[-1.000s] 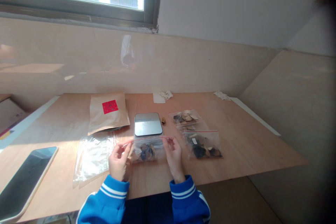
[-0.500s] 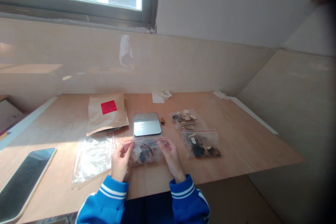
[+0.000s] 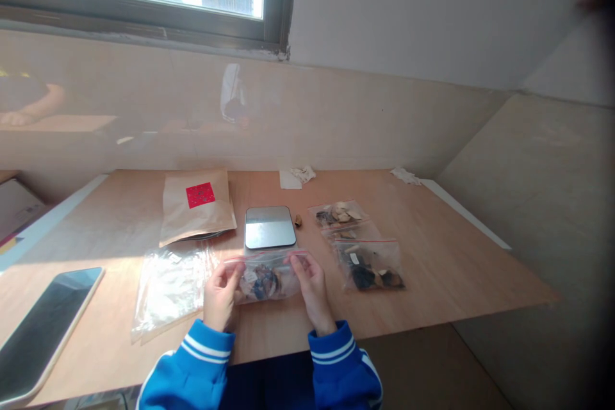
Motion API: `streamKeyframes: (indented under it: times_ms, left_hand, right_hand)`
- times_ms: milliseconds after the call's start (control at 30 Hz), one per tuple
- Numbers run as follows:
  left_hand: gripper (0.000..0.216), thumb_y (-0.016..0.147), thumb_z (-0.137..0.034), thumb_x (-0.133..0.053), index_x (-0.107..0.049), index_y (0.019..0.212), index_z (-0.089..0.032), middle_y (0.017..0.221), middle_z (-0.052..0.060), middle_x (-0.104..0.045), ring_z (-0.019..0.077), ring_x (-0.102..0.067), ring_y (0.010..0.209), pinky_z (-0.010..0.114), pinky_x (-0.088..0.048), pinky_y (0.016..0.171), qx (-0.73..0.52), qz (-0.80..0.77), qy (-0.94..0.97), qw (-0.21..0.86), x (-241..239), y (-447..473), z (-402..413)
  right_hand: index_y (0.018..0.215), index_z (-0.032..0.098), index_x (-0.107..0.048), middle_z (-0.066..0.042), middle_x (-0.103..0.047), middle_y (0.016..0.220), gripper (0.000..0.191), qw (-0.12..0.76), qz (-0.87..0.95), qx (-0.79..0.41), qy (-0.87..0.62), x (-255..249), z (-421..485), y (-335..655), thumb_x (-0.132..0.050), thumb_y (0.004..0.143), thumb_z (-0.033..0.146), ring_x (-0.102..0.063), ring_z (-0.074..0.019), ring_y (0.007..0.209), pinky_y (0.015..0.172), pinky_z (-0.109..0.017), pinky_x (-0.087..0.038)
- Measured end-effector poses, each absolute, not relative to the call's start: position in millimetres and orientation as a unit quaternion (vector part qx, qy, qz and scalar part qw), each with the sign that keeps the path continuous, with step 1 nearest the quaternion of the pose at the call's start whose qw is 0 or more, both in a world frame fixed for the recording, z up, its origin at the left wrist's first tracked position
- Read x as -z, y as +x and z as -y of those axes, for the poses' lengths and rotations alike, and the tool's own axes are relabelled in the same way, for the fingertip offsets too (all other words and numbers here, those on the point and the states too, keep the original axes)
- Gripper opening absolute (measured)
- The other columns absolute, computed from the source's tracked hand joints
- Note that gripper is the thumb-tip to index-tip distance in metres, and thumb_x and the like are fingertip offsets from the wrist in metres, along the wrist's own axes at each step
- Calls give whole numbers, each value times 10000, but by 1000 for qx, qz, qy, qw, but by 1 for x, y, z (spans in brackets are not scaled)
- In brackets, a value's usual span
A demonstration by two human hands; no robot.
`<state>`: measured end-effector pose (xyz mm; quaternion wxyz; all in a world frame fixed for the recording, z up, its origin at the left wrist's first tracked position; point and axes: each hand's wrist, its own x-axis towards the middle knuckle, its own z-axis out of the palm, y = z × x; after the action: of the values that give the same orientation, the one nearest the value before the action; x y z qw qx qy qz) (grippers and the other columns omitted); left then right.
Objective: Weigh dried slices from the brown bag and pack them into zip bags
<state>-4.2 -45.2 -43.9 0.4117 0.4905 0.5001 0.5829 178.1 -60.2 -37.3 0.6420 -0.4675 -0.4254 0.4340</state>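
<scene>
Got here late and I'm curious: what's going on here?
Someone's left hand and right hand hold a clear bag of dark and brown pieces by its red-lined top. I can't tell whether it is sealed. It is in front of what looks like a scale. Filled bags lie to the right; to the left are flat plastic bags, a paper bag and a phone.

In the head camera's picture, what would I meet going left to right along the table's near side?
Phone, flat clear bags, left hand, held bag, right hand, bag of dark pieces.
</scene>
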Motion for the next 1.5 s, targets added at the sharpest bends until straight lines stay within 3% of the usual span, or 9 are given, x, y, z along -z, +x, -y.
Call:
streamKeyframes:
  times_ms: [333, 600, 867, 1067, 1500]
  left_hand:
    - [271, 740, -424, -694, -718, 836, -171, 921, 84, -706, 222, -643, 925, 326, -524, 839, -582, -526, 488, 382, 46, -2, 46]
    - [284, 736, -438, -687, -713, 840, -175, 916, 81, -693, 199, -640, 851, 255, -531, 668, -558, -565, 490, 360, 34, 3, 52]
    - [300, 698, -435, -710, -721, 796, -151, 938, 96, -716, 226, -659, 926, 329, -545, 839, -571, -525, 473, 417, 31, 3, 49]
    - [245, 667, -365, -747, -732, 798, -159, 883, 56, -735, 220, -674, 869, 310, -558, 794, -552, -522, 471, 449, 23, 7, 52]
    - [243, 679, -368, -737, -728, 801, -158, 914, 66, -710, 223, -648, 853, 305, -540, 755, -547, -528, 502, 412, 29, 7, 48]
  right_hand:
    - [827, 168, -659, -19, -667, 751, 250, 647, 403, -419, -493, 34, 61, 177, -627, 822, 416, -600, -142, 710, 719, -272, -481]
    - [840, 166, -656, -28, -670, 752, 239, 651, 408, -394, -504, 37, 62, 177, -630, 814, 402, -610, -160, 740, 727, -288, -484]
    - [880, 191, -663, -34, -666, 822, 290, 642, 419, -427, -480, 36, 62, 177, -595, 834, 469, -621, -177, 830, 796, -301, -475]
    - [892, 191, -661, -41, -666, 892, 236, 642, 435, -430, -463, 32, 64, 175, -617, 834, 416, -624, -176, 879, 837, -305, -484]
    - [815, 187, -680, -38, -676, 805, 203, 652, 423, -396, -489, 34, 62, 175, -664, 789, 388, -629, -189, 814, 788, -330, -498]
